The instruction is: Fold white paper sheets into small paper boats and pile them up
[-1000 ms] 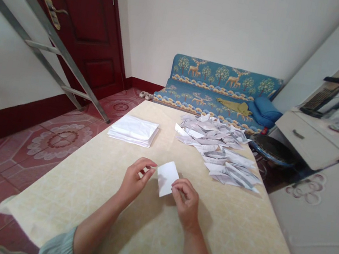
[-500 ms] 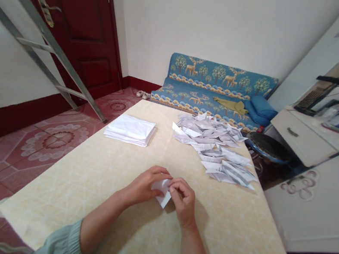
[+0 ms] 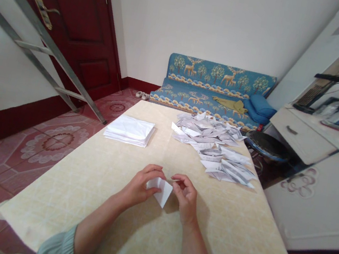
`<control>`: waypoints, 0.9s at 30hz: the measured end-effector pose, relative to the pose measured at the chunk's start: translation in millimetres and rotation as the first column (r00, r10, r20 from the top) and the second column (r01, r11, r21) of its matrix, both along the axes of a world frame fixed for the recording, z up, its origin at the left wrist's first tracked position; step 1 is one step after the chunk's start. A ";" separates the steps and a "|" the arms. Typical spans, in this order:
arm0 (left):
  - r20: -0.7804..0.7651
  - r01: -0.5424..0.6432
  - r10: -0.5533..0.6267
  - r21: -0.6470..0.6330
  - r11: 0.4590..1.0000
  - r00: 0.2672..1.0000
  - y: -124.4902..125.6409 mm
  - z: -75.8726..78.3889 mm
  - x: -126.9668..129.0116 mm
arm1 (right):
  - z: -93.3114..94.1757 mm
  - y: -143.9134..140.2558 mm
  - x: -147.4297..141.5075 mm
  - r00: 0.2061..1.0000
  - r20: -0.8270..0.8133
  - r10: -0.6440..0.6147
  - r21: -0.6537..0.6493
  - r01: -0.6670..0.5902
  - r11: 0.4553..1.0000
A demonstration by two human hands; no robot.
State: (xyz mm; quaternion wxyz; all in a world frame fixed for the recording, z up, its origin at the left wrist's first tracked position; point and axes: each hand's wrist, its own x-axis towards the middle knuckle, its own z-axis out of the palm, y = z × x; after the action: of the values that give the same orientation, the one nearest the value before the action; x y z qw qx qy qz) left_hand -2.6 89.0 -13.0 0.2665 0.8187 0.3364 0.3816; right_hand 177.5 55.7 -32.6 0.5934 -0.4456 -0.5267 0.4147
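Matt white paper slip [image 3: 160, 189], smooth faintly glossy cream table [image 3: 109, 169], metal ladder [image 3: 40, 40].

White folded paper [image 3: 160, 189], cream marbled table [image 3: 108, 177], blue deer-patterned sofa [image 3: 209, 86].

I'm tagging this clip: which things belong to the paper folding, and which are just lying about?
In the work: left hand, right hand, small white paper, flat sheet stack, folded paper pile.
Lying about: ladder, stool, sofa.
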 end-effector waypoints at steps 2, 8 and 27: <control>0.009 -0.007 0.007 -0.002 1.000 1.000 -1.1 2.0 -1.5 | -1.2 0.5 0.2 1.000 0.000 0.006 -0.018 -0.006 1.000; 0.021 -0.015 0.015 -0.006 1.000 1.000 -2.5 4.7 -3.5 | -1.7 1.9 1.0 0.997 0.076 -0.003 -0.019 0.005 1.000; -0.148 0.032 -0.008 0.165 0.986 0.989 -10.1 3.7 -11.8 | -2.8 0.8 2.8 0.982 0.024 0.186 -0.191 -0.178 0.965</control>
State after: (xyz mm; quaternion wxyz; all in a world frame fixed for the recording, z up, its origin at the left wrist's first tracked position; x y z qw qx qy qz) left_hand -14.4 78.9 -9.3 0.1754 0.8674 0.3138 0.3442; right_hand 180.3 56.5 -35.4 0.4969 -0.4580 -0.5361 0.5060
